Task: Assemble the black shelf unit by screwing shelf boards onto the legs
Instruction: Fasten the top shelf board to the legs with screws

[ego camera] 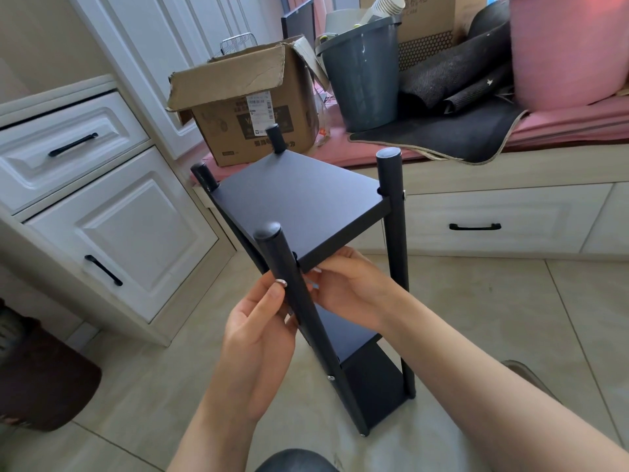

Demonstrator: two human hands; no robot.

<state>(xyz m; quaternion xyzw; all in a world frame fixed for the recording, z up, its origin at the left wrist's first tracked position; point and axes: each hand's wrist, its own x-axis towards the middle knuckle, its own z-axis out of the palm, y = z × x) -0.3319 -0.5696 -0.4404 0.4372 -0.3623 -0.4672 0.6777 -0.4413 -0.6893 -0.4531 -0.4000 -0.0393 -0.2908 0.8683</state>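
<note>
tiled floor, white cabinets w/ black handles beyond the unit, and a window bench behind it carrying a cardboard box [252, 107], a grey bucket [364, 76] and a pink tub [571, 49]. the black shelf unit [306, 212] is stood on the floor, slightly tilted, and everything below is placed relative to its near front leg [296, 301]. that leg's long axis is seen running from its capped top, up and away, down and toward the right to the floor, so it is crossed by both hands at approx mid-height. the top shelf board [299, 202] is seen just behind and right of the leg's upper part, its near corner touching the leg; two lower boards are glimpsed further down the leg. a silver screw [281, 283] is pinched by the left hand [262, 332] at the fingertips, just left of the leg and touching or nearly touching its side, a little below the board corner. the right hand [347, 287] is closed round the far side of the leg under that corner, fingers curled; whether a small part is also held there cannot be told. judgement: the screw looks meant to be driven sideways through the leg, left to right, i.e. across the leg's axis and into the board edge; the left hand is the nearer one for that, w/ the right hand acting as brace. a screw head is already seen lower on the same leg [330, 377].
</note>
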